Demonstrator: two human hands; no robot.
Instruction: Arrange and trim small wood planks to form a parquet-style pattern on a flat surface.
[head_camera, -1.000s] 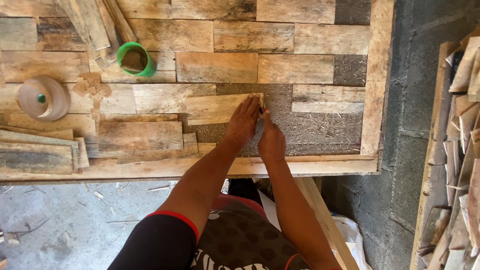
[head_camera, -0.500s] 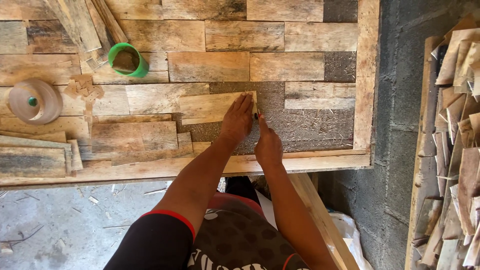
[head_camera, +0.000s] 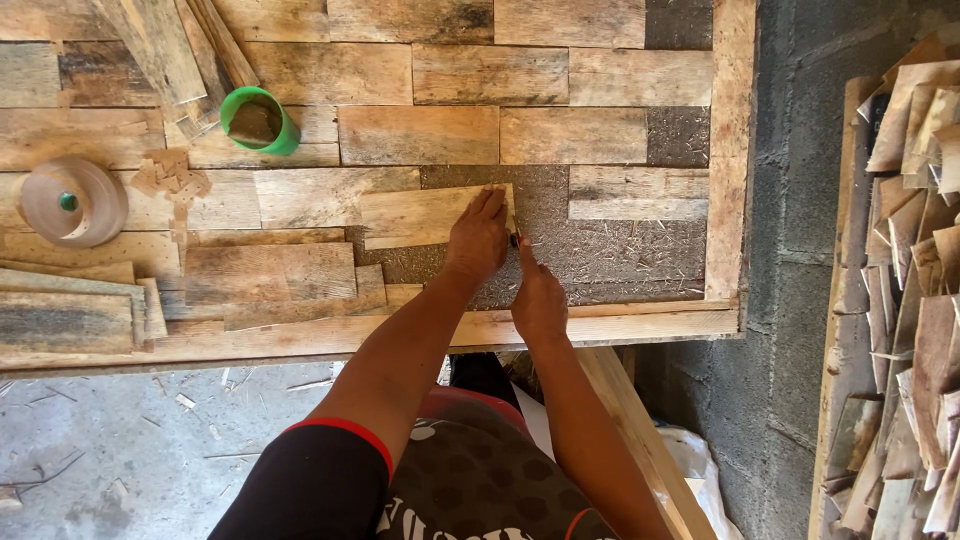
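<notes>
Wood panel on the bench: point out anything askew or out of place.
The plank under the left hand lies slightly tilted over the bare board, not flush with its neighbours. Small wood chips are scattered beside the round lid. The right hand holds a small tool.

Two hands work here, the left hand and the right hand. One green cup and one round wooden disc sit on the counter. One small heap of wood chips lies between them. One stack of wood scraps stands at right.

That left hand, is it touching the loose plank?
Touching. The head view shows the left hand pressed flat on the plank's right end.
</notes>
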